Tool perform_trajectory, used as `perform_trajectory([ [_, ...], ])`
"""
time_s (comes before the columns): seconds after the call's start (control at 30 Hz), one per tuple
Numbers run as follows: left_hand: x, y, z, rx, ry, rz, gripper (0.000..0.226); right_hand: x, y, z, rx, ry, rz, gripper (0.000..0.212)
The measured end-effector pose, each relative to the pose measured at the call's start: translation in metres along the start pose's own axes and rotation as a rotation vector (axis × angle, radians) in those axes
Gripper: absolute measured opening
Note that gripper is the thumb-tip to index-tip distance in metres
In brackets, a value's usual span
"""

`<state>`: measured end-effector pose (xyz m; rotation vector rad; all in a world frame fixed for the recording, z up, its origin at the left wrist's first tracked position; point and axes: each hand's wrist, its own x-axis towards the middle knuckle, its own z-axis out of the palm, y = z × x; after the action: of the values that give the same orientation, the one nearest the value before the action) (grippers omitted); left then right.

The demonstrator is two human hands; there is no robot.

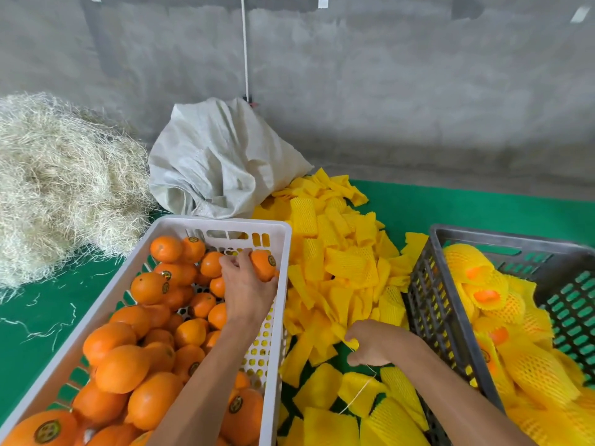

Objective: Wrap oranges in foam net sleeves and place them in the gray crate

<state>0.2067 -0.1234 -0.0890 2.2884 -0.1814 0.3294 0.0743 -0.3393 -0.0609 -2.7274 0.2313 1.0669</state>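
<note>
A white crate (222, 224) at the left holds many loose oranges with round stickers. My left hand (246, 284) reaches into its far right corner and curls its fingers round an orange (264, 264). A heap of yellow foam net sleeves (341, 262) lies on the green mat between the crates. My right hand (373, 346) is low over that heap and pinches the corner of one yellow sleeve (349, 343). The gray crate (431, 304) at the right holds several oranges wrapped in yellow sleeves (489, 291).
A pile of pale straw (61, 188) fills the left back. A crumpled white woven sack (219, 159) lies behind the white crate against the concrete wall. Loose straw strands are scattered on the green mat (450, 207). A thin string lies across the sleeves near my right hand.
</note>
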Motion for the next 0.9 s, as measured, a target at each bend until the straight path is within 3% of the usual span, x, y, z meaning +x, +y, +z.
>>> perform_trajectory([
  [0.17,0.002,0.025,-0.010,-0.301,0.070,-0.106,0.073,0.004,0.003,-0.009,0.065,0.547,-0.009,0.028],
  [0.23,-0.003,0.041,-0.016,-0.374,0.128,0.008,0.072,0.005,0.004,-0.013,0.181,0.712,-0.029,0.022],
  [0.3,-0.012,0.057,-0.019,-0.395,0.135,0.169,0.070,0.005,0.003,-0.017,0.385,0.828,-0.078,0.038],
  [0.37,-0.023,0.070,-0.015,-0.364,0.077,0.305,0.070,0.003,0.002,-0.019,0.545,0.956,-0.157,0.060],
  [0.4,-0.028,0.075,-0.011,-0.354,0.039,0.345,0.070,0.001,0.000,-0.020,0.575,1.038,-0.192,0.060],
  [0.5,-0.046,0.089,0.003,-0.589,-0.134,0.224,0.058,-0.006,-0.005,-0.020,0.565,1.237,-0.258,0.033],
  [0.57,-0.055,0.097,0.011,-0.915,-0.322,-0.051,0.048,-0.010,-0.007,-0.020,0.592,1.287,-0.253,0.025],
  [0.67,-0.057,0.100,0.015,-1.097,-0.489,-0.336,0.042,-0.012,-0.007,-0.019,0.603,1.239,-0.261,0.024],
  [0.8,-0.055,0.099,0.017,-1.093,-0.551,-0.360,0.052,-0.011,-0.011,-0.017,0.584,1.076,-0.443,0.030],
  [0.9,-0.051,0.096,0.017,-1.037,-0.486,-0.340,0.034,-0.010,-0.014,-0.016,0.684,1.036,-0.532,0.030],
])
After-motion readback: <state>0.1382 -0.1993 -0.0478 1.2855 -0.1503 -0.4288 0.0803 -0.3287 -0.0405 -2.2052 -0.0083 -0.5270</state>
